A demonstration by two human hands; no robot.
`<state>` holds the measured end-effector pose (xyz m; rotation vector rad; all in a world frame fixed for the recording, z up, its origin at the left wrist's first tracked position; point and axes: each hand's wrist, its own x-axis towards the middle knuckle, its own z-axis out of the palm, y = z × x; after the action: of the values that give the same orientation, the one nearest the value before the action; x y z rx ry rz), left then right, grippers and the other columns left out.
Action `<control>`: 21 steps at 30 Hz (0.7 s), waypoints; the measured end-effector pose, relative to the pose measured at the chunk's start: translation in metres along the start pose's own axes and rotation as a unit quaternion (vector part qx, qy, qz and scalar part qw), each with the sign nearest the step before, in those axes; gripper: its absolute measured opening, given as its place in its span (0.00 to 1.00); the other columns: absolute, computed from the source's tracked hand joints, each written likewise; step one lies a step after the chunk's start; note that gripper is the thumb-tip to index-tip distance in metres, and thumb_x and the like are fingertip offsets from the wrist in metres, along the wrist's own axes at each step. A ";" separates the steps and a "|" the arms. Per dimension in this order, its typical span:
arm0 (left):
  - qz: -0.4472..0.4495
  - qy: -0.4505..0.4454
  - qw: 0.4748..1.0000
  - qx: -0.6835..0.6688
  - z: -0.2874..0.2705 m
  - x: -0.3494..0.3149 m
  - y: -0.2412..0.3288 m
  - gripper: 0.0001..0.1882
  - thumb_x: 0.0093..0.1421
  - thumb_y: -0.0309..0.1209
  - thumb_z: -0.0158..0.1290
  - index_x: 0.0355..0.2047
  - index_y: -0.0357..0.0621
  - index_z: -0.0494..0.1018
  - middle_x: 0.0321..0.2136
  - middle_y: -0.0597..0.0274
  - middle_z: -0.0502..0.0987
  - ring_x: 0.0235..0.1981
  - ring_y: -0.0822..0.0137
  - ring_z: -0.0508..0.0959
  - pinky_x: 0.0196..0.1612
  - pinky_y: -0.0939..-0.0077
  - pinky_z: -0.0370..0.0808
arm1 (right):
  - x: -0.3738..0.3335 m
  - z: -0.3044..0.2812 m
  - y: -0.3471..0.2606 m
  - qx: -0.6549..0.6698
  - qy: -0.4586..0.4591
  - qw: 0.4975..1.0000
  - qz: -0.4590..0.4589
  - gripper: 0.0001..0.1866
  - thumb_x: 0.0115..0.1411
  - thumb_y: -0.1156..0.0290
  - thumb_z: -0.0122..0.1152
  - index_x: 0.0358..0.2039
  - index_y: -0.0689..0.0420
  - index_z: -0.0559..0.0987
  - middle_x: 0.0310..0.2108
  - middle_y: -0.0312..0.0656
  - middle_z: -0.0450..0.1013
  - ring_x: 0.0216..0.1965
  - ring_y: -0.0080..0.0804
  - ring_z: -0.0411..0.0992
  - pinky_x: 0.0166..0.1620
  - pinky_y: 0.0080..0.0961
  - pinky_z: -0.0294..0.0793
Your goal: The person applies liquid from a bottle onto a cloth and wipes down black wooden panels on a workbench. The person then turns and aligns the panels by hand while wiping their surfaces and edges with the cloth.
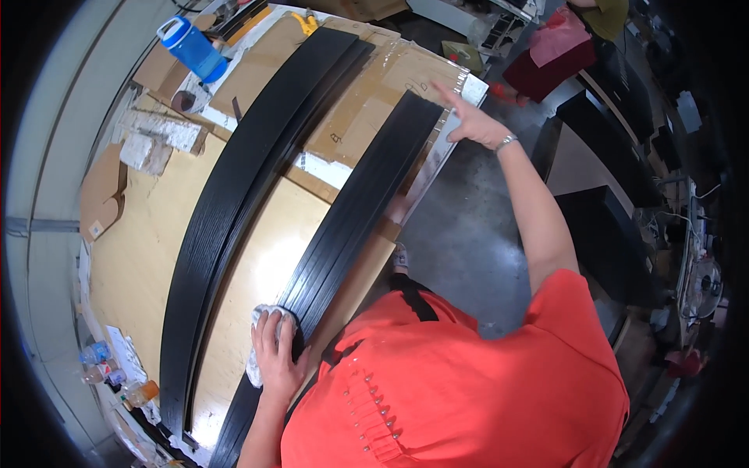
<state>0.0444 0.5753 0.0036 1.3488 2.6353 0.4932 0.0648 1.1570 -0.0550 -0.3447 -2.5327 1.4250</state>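
Observation:
A long black grooved board [367, 183] lies along the near side of the table, running from lower left to upper right. On its lower part, my left hand [278, 355] presses a white cloth [265, 313], fingers bent over it. Off the board's far end, my right hand [477, 125] is held with thumb and fingers spread, and nothing is in it. Whether it touches the table edge I cannot tell. A second long black board [234, 187], seemingly with another along its side, lies farther left across the table.
Flattened cardboard [351, 101] covers the table's far end. Toward the back left stand a blue water bottle [191, 48] and foam-like white blocks [156, 140]. Small bottles [140, 392] line the left edge. Across the aisle are more black panels [605, 234] and another person [605, 15].

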 end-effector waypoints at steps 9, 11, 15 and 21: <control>0.019 -0.069 0.997 0.008 0.000 0.020 0.013 0.41 0.48 0.31 0.67 0.64 0.46 0.66 0.65 0.46 0.63 0.70 0.33 0.58 0.66 0.28 0.54 | 0.037 0.032 0.029 0.404 -0.119 0.904 0.070 0.55 0.24 0.87 0.62 0.64 0.55 0.69 0.61 0.33 0.68 0.62 0.26 0.64 0.62 0.19 0.65; 0.052 -0.095 0.994 0.011 0.006 0.058 0.021 0.40 0.50 0.31 0.66 0.64 0.47 0.67 0.64 0.48 0.64 0.70 0.35 0.58 0.66 0.29 0.55 | 0.035 0.035 0.034 0.403 -0.104 0.908 0.049 0.55 0.23 0.86 0.62 0.63 0.56 0.69 0.60 0.33 0.69 0.62 0.26 0.64 0.62 0.18 0.64; 0.180 -0.162 0.970 0.007 0.024 0.196 0.065 0.35 0.54 0.32 0.65 0.63 0.50 0.68 0.65 0.52 0.65 0.70 0.40 0.60 0.68 0.34 0.55 | 0.034 0.041 0.038 0.421 -0.084 0.902 0.047 0.56 0.20 0.84 0.63 0.62 0.56 0.70 0.58 0.34 0.70 0.61 0.27 0.64 0.64 0.16 0.61; 0.305 -0.093 0.947 -0.032 0.060 0.372 0.128 0.33 0.57 0.32 0.62 0.63 0.49 0.68 0.65 0.54 0.66 0.70 0.44 0.61 0.70 0.40 0.56 | 0.040 0.047 0.023 0.428 -0.051 0.901 0.053 0.50 0.32 0.82 0.61 0.65 0.57 0.68 0.62 0.41 0.67 0.68 0.33 0.61 0.72 0.26 0.53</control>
<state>-0.0604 0.9596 0.0009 2.0684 1.9995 0.4783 0.0153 1.1426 -0.0954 -0.2425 -1.6997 2.4444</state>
